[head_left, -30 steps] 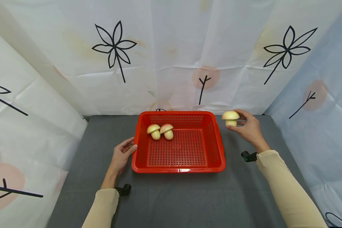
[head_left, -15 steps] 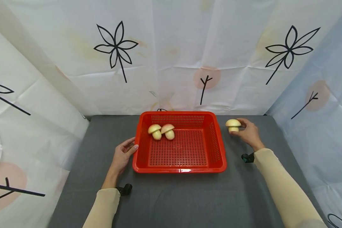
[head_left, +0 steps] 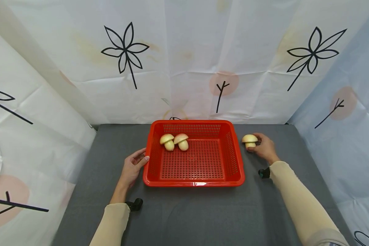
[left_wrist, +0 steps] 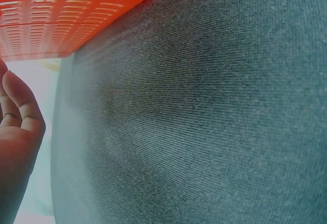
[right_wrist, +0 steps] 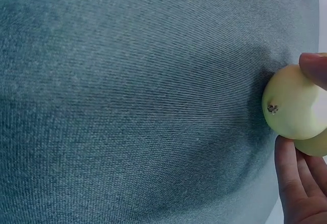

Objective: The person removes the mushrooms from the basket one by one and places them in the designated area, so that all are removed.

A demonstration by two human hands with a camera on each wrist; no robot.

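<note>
In the head view, my right hand (head_left: 265, 147) pinches a pale yellow toy mushroom (head_left: 249, 138) by its stem, right of the basket, thumb on the near side and fingers behind. The cap points up. In the right wrist view, the mushroom's rounded stem end (right_wrist: 294, 109) with a small dark mark is close against the grey cloth, between thumb and fingers. My left hand (head_left: 133, 164) holds the left rim of the red plastic basket (head_left: 193, 183), thumb over the edge. Inside the basket, at its back left, lie two mushrooms (head_left: 167, 141) (head_left: 181, 141), one with a pinkish cap.
A grey cloth (head_left: 200, 215) covers the table under the basket. White curtains (head_left: 187, 41) with black flower drawings stand behind and at both sides. A thin dark cable (head_left: 364, 237) shows at the lower right.
My right hand has lowered the mushroom toward the table and brought it slightly nearer, beside the basket's right side. The left hand and the basket keep their place.
</note>
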